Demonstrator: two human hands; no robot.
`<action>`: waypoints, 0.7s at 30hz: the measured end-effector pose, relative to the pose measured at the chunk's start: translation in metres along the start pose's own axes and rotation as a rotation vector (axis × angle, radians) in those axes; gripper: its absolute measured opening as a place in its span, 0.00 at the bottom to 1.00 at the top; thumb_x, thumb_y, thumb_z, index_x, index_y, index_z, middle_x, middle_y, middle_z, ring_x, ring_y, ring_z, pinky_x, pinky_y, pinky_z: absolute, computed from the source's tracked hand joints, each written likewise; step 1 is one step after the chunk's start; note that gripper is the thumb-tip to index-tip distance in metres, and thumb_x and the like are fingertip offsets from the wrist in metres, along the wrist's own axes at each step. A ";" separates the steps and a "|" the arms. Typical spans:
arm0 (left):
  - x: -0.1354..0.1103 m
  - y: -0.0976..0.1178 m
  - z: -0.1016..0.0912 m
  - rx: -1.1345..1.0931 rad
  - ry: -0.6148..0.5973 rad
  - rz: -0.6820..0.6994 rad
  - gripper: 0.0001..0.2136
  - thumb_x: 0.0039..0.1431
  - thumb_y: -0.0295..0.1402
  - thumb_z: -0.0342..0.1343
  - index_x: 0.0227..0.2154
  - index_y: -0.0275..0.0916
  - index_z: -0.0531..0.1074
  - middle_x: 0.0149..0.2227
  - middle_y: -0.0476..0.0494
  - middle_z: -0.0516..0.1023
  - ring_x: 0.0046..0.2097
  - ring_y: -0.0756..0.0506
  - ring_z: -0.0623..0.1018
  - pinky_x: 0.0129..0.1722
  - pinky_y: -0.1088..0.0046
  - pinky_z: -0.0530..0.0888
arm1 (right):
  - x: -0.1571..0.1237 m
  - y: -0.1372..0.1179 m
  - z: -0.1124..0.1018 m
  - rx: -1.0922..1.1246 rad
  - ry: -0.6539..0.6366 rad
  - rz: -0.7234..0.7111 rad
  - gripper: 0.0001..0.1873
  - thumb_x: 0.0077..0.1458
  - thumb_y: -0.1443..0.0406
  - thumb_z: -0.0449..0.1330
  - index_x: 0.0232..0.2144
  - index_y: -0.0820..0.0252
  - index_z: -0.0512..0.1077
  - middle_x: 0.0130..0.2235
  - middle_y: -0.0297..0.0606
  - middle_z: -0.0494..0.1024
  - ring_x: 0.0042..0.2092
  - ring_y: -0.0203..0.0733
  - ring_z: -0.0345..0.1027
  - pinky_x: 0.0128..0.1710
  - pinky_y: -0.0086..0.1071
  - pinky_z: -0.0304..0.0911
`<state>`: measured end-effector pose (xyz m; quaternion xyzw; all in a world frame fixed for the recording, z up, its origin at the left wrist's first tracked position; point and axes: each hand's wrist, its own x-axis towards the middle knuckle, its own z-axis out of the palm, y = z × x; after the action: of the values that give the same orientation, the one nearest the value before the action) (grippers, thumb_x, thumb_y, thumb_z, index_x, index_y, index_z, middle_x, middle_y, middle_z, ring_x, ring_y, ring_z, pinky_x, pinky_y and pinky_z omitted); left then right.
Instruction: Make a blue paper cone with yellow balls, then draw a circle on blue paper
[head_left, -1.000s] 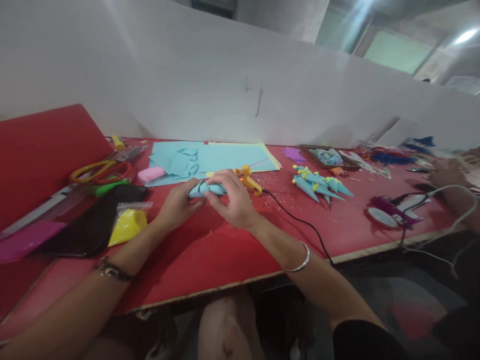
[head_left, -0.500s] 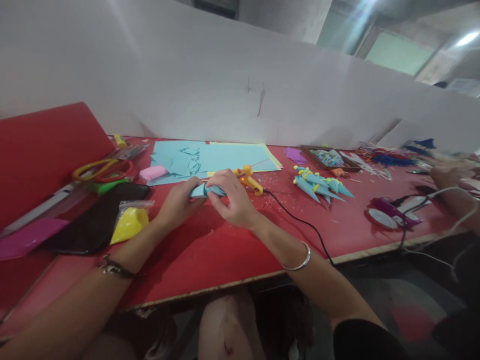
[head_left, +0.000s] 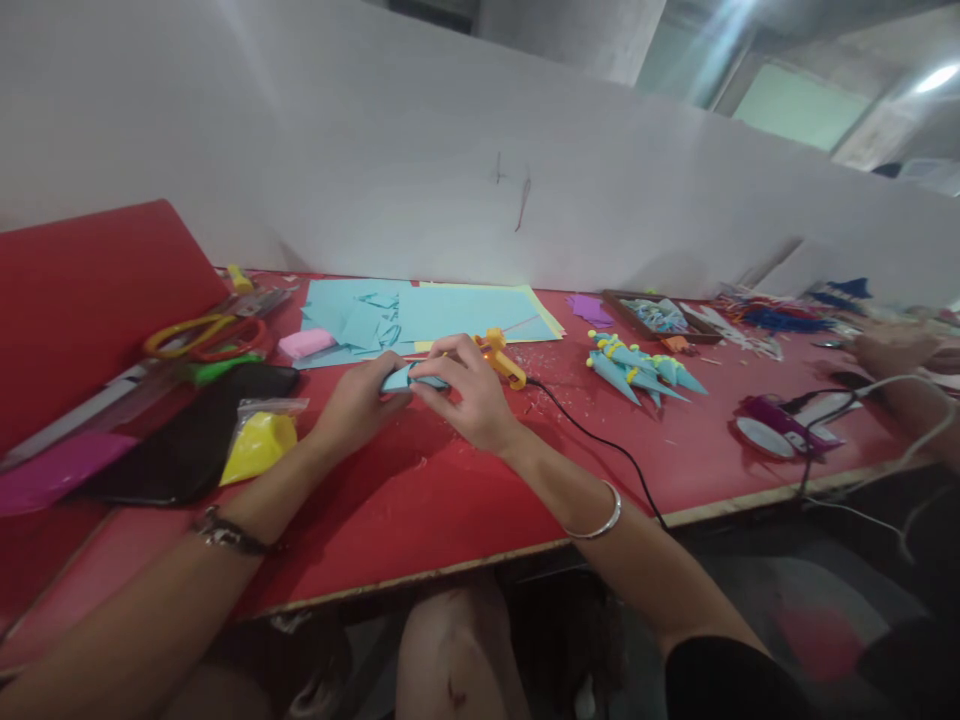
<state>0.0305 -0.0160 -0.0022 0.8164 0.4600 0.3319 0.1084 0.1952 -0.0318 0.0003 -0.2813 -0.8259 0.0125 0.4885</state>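
A small folded piece of light blue paper (head_left: 397,380) is held between my two hands, just above the red table. My left hand (head_left: 358,402) grips its left end, with the thumb along the near side. The fingers of my right hand (head_left: 469,393) pinch its right end and hide part of it. Right behind my right hand lies a yellow glue gun (head_left: 495,355) with a small orange light and a black cord. Farther back are light blue sheets (head_left: 469,312) and cut blue scraps (head_left: 367,325).
Blue paper cones with yellow trim (head_left: 637,367) lie to the right, near a tray of small pieces (head_left: 660,318). Scissors (head_left: 202,338), a pink block (head_left: 306,343) and a yellow packet (head_left: 262,445) are at left. Another person's hand (head_left: 892,350) is at far right.
My right hand's fingers have shifted slightly on the blue paper, with the index finger raised a little. Both hands stay in the same place.
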 end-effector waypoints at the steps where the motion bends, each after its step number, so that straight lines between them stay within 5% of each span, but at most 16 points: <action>1: 0.000 0.000 0.000 0.006 -0.001 0.002 0.05 0.48 0.34 0.46 0.28 0.39 0.63 0.28 0.49 0.72 0.29 0.49 0.70 0.28 0.76 0.64 | 0.000 0.000 0.000 0.000 0.003 0.004 0.04 0.57 0.64 0.52 0.35 0.55 0.66 0.38 0.38 0.63 0.40 0.38 0.62 0.38 0.35 0.66; 21: 0.000 -0.004 0.000 0.074 -0.006 0.049 0.05 0.48 0.32 0.46 0.29 0.39 0.62 0.28 0.49 0.72 0.29 0.48 0.71 0.28 0.75 0.64 | 0.001 0.001 -0.001 0.045 -0.016 -0.064 0.04 0.56 0.67 0.49 0.36 0.56 0.60 0.38 0.39 0.66 0.44 0.41 0.61 0.44 0.40 0.63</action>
<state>0.0279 -0.0139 -0.0045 0.8319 0.4516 0.3147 0.0714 0.1966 -0.0308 0.0012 -0.2435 -0.8378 0.0178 0.4883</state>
